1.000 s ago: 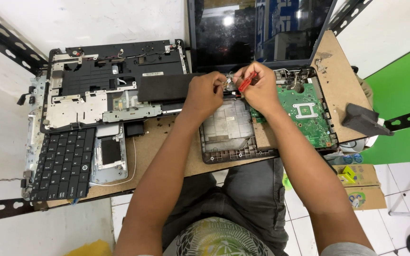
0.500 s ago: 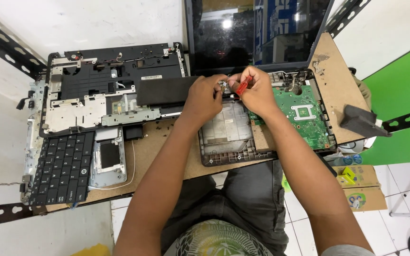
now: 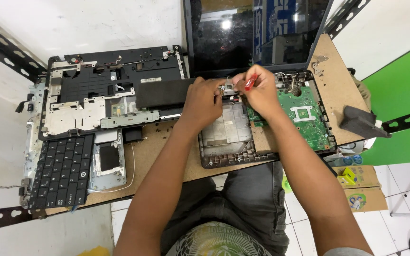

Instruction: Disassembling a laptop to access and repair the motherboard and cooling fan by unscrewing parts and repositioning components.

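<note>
Brown fibreboard workbench [image 3: 330, 90] beneath me: my right hand [image 3: 262, 90] grips a red-handled screwdriver [image 3: 250, 81], my left hand [image 3: 204, 102] pinches a small metal bracket [image 3: 225, 88] between our fingertips, above the dismantled black laptop base [image 3: 228, 137]; green circuit board [image 3: 304, 114] right of my fingers.

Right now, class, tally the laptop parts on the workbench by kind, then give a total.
Keyboard: 1
Green circuit board: 1
Screen panel: 1
Black top cover: 1
Base shell: 1
Total: 5
</note>
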